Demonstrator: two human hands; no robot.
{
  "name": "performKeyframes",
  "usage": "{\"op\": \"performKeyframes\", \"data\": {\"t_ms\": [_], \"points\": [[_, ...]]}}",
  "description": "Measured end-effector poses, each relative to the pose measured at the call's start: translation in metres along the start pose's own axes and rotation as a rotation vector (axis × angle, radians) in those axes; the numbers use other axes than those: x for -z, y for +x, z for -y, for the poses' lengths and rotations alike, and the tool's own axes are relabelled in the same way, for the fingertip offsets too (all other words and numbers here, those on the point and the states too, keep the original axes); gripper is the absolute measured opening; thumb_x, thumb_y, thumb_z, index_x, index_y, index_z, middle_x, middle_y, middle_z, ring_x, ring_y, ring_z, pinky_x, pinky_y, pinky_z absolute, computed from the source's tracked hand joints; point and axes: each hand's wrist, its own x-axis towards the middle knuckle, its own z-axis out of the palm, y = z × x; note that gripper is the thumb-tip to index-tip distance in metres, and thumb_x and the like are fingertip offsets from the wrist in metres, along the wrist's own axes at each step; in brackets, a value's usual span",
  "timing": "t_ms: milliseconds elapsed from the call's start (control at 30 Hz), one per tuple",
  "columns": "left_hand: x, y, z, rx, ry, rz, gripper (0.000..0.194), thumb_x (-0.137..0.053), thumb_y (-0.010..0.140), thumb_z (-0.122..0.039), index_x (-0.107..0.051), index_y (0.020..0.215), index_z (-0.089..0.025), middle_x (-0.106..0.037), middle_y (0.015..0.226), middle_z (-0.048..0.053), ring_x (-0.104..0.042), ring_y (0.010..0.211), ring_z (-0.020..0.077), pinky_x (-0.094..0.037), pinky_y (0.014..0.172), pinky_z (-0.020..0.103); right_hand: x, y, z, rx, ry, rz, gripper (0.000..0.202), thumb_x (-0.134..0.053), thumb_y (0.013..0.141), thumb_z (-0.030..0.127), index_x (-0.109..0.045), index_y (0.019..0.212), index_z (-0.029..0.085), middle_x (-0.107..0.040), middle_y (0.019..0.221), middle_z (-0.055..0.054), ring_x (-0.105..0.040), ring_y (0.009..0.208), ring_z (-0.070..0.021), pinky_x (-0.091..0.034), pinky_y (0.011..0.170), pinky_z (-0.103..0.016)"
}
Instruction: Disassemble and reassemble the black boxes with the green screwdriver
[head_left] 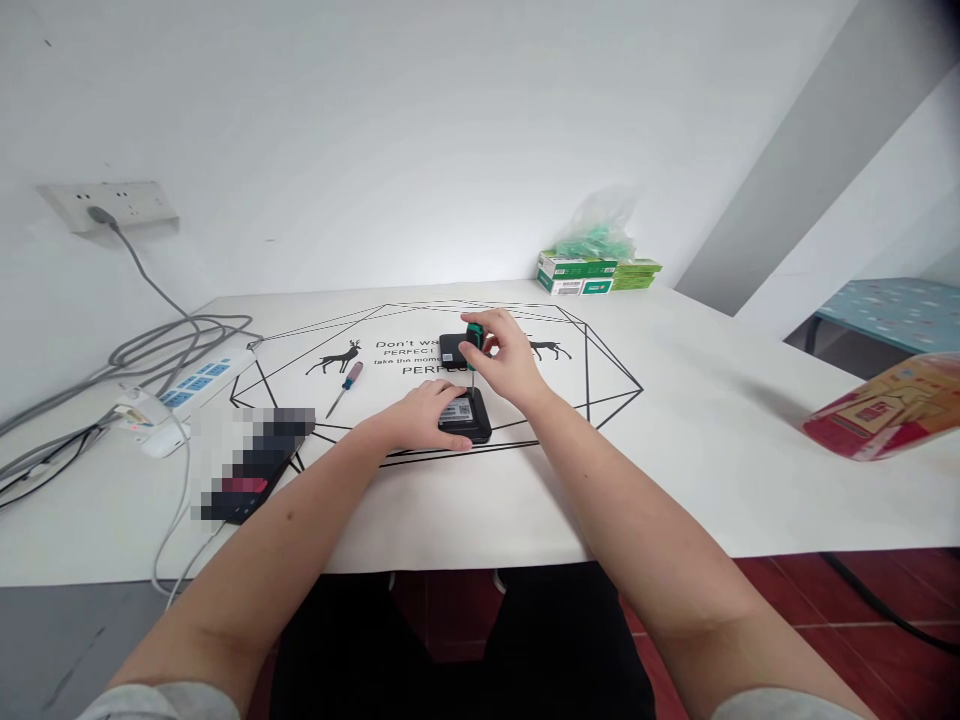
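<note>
A small black box-shaped device [475, 424] with a white printed label lies on the white table. My left hand [426, 415] grips it from the left, thumb along its near edge and fingers over its far side. Above it, my right hand [504, 352] is closed around the green and black handle of a screwdriver [474, 335]. The screwdriver stands nearly upright, its thin shaft reaching down to the device's far edge; the tip is too small to make out. Just behind sits a second black piece [452, 349] with a small white label, partly hidden by my right hand.
Left of my hands lie another screwdriver [345, 388] and a pixelated dark phone-like object [262, 465]. Farther left are a power strip [199, 385] and coiled grey cables [161, 345]. Green and white boxes [577, 272] stand by the wall. A red-yellow package [885, 405] sits far right.
</note>
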Motion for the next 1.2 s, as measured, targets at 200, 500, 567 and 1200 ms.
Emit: {"op": "performKeyframes", "data": {"t_ms": [200,500,567,1200], "points": [[0.001,0.0,0.0,0.007,-0.004,0.004,0.104,-0.076,0.082,-0.079,-0.046,0.166,-0.025,-0.047,0.168,0.017,-0.044,0.156,0.044,-0.038,0.129,0.057,-0.001,0.001,-0.002,-0.01,0.031,-0.05,0.048,-0.072,0.085,0.028,-0.069,0.133,0.029,-0.072,0.118,-0.006,-0.067,0.093,-0.0217,-0.062,0.079,-0.042],[-0.002,0.001,0.002,-0.016,-0.002,-0.045,0.09,-0.068,0.091,-0.078,-0.053,0.16,-0.023,-0.054,0.163,0.018,-0.049,0.152,0.0427,-0.039,0.128,0.058,0.002,0.002,-0.001,-0.099,0.079,-0.17,0.042,-0.073,0.085,0.033,-0.065,0.126,0.03,-0.071,0.117,-0.005,-0.066,0.094,-0.0214,-0.061,0.08,-0.041],[-0.004,0.004,0.003,-0.038,0.003,-0.135,0.067,-0.06,0.1,-0.069,-0.062,0.148,-0.022,-0.063,0.154,0.017,-0.055,0.146,0.0398,-0.039,0.127,0.058,0.0,0.002,-0.001,-0.107,0.131,-0.197,0.04,-0.074,0.086,0.035,-0.065,0.125,0.03,-0.071,0.118,-0.006,-0.067,0.098,-0.0219,-0.061,0.079,-0.04],[0.037,-0.008,0.05,0.426,0.3,-0.248,0.042,-0.047,0.106,-0.034,-0.074,0.135,-0.023,-0.071,0.146,0.016,-0.058,0.141,0.0399,-0.04,0.12,0.062,-0.002,0.0,-0.003,-0.165,0.102,-0.207,0.038,-0.074,0.091,0.038,-0.062,0.126,0.03,-0.071,0.121,-0.008,-0.069,0.106,-0.0238,-0.065,0.084,-0.042]]}}
